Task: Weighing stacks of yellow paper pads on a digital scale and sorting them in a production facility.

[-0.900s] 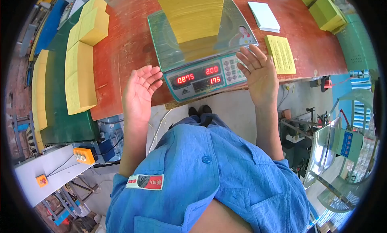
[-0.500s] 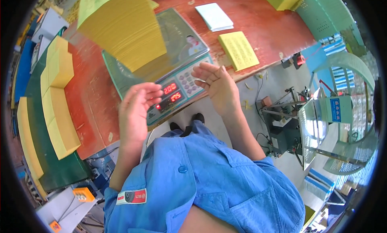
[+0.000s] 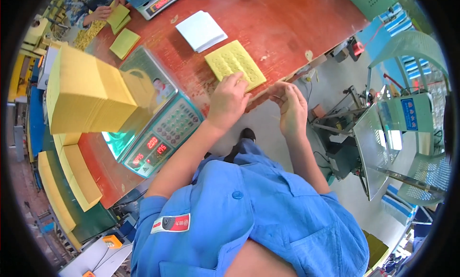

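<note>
My left hand (image 3: 227, 101) reaches to the near edge of a flat yellow stack (image 3: 235, 61) with rows of dimples on top. Its fingertips touch that edge, and the thumb stands apart, so the hand looks open. Just off the table edge to the right, my right hand (image 3: 292, 109) has loosely bent fingers and nothing visible in them. Left of my arms stands a digital scale (image 3: 167, 124) with lit red figures, carrying a tall stack of yellow sheets (image 3: 91, 92). A white stack of sheets (image 3: 201, 30) lies beyond the dimpled one.
A co-worker's hands (image 3: 103, 13) hold yellow sheets at the far left, near a second scale (image 3: 163, 3). Long yellow stacks (image 3: 79, 176) line the left side of the red table (image 3: 282, 28). A green metal chair (image 3: 407, 52) and machinery (image 3: 340, 152) stand right.
My view has turned right. My left hand has moved from in front of the scale to the dimpled stack. My right hand has gone right, its fingers now more bent.
</note>
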`<state>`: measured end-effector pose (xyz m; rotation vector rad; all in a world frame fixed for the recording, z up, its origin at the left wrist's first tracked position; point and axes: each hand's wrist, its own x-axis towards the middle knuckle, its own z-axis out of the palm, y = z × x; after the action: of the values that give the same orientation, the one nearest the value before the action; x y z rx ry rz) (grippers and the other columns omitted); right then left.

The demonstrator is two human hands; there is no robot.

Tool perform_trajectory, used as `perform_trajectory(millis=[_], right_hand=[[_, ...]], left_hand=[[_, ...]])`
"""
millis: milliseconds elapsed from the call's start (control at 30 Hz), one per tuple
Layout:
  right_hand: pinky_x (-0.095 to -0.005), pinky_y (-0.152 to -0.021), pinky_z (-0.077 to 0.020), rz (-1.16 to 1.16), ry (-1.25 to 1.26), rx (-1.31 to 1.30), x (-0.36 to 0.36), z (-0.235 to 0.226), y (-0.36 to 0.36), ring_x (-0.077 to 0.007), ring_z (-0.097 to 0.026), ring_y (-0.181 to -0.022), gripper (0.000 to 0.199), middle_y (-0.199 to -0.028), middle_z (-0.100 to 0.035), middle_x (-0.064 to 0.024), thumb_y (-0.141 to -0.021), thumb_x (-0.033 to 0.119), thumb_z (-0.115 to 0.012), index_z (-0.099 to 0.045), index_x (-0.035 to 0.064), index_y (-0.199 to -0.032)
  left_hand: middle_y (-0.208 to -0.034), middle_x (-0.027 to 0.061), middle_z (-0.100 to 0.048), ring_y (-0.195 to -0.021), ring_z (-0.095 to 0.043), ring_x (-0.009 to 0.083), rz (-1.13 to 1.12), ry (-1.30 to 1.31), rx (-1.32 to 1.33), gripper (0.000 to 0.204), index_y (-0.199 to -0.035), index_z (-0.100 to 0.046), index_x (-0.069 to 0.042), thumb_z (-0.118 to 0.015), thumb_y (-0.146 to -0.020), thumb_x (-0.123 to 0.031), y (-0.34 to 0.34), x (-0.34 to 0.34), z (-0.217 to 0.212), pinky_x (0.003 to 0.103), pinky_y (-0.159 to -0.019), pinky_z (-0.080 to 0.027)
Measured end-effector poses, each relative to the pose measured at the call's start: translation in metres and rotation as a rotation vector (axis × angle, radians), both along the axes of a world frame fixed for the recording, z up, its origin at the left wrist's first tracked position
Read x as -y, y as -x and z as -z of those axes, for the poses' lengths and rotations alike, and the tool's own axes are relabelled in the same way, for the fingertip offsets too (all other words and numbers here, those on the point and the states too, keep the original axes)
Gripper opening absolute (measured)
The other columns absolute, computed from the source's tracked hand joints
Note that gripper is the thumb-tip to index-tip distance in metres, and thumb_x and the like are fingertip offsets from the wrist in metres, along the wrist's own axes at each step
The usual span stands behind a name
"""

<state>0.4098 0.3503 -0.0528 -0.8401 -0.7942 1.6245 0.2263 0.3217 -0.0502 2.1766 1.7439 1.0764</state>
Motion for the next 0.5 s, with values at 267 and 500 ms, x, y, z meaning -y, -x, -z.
perform_trajectory(millis=[267, 500], right_hand=[[-0.0320, -0.084, -0.0490, -0.184, -0.015, 0.213, -0.063, 0.009, -0.034, -0.0169, -0.063, -0.096, 0.024, -0.101, -0.067, -0.0096, -0.100, 0.015, -0.047, -0.064, -0.0013, -0.108], [-0.0293, -0.084, -0.0511, -0.240, 0.014, 0.157, -0.075, 0.019, -0.039, -0.0138, -0.062, -0.093, 0.021, -0.098, -0.067, -0.0074, -0.099, 0.012, -0.049, -0.065, -0.0003, -0.105]], left_hand=[[-0.117, 0.0130, -0.060, -0.108, -0.057, 0.0306, -0.168, 0.097, -0.266, 0.029, -0.096, -0.062, -0.003, -0.076, -0.071, -0.009, -0.022, -0.023, 0.014, 0.042, -0.090, -0.045], [-0.109, 0.0120, -0.063, -0.100, -0.060, 0.0304, -0.180, 0.044, -0.251, 0.014, -0.087, -0.062, -0.002, -0.070, -0.075, -0.003, -0.029, -0.021, 0.012, 0.042, -0.086, -0.048]])
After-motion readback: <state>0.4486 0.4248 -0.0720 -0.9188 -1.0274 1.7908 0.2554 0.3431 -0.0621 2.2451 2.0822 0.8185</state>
